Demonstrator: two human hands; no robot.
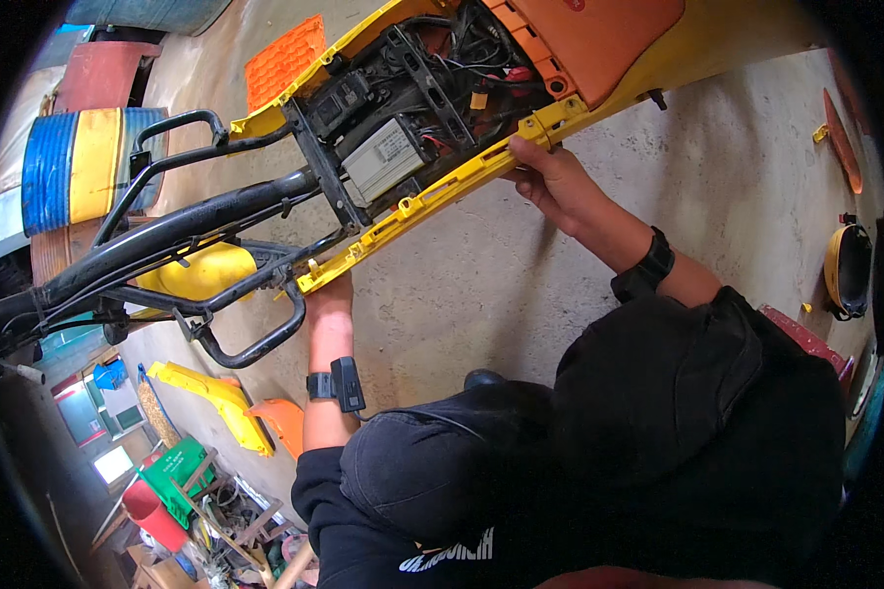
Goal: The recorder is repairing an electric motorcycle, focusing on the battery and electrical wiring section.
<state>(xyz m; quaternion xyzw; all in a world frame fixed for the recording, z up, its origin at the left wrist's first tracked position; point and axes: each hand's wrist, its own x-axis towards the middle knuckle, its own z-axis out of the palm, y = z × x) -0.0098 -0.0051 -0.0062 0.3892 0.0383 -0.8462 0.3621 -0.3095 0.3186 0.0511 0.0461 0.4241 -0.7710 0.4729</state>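
Note:
A partly stripped scooter lies across the upper view, with its black tube frame (182,224) bare at the left. A long yellow side panel (452,188) runs along its near edge. My right hand (552,185) is closed on that panel near its right part, thumb at the edge and fingers curled beneath. At the panel's left end, my left hand (330,294) reaches up behind it, and its fingers are hidden. Inside the open body sit a silver box (383,160), a black module (344,100) and tangled wires (481,54). An orange panel (599,44) covers the right part.
Yellow (216,398) and orange body panels (281,422) rest on the floor at lower left. Beyond them are a green crate (177,476), a red bucket (155,515) and clutter. A blue-and-yellow drum (79,169) stands far left. A yellow-rimmed black part (848,267) lies at right.

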